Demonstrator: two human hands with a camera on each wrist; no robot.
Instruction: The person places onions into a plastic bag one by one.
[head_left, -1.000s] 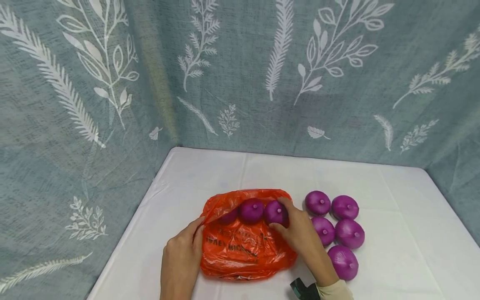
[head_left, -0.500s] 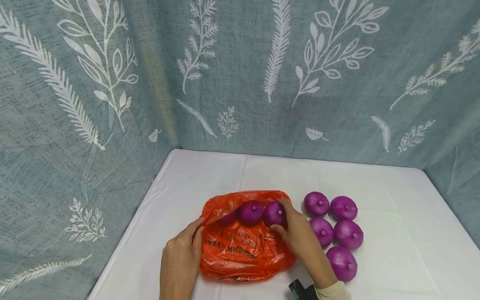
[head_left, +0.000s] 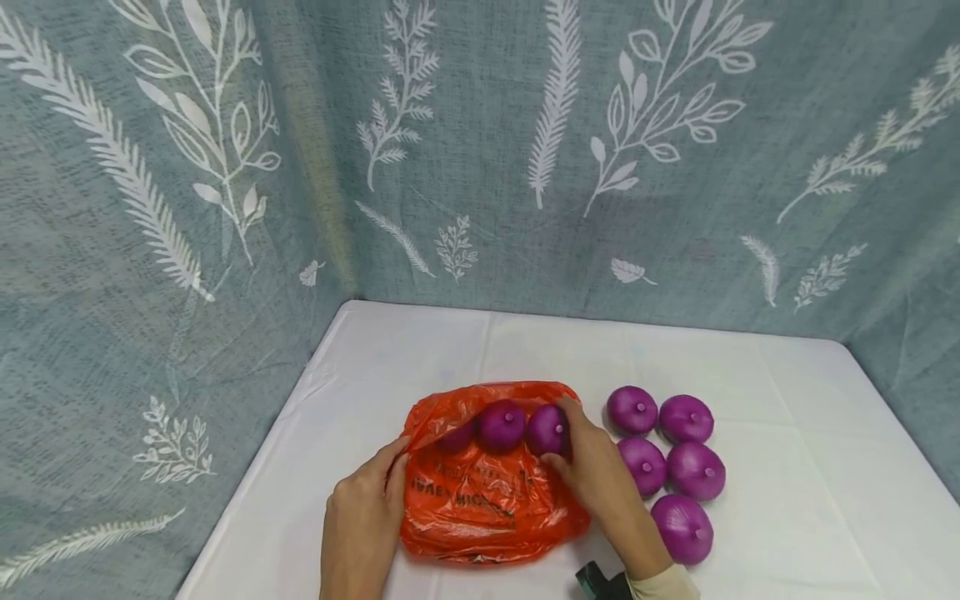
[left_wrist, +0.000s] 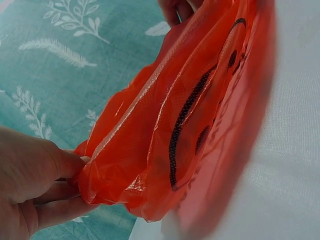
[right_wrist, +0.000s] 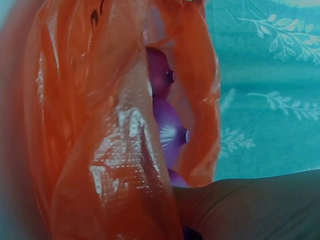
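Visibly, the red bag (head_left: 480, 508) holds three purple balls (head_left: 502, 425); left fingers (left_wrist: 67, 212) pinch its edge, right fingers (head_left: 573, 410) grip one.

8 vis. onions (head_left: 696, 471), 1 bag (head_left: 480, 521)

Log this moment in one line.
left hand: pinches red bag; right hand: grips purple ball at bag opening; five more balls: on table
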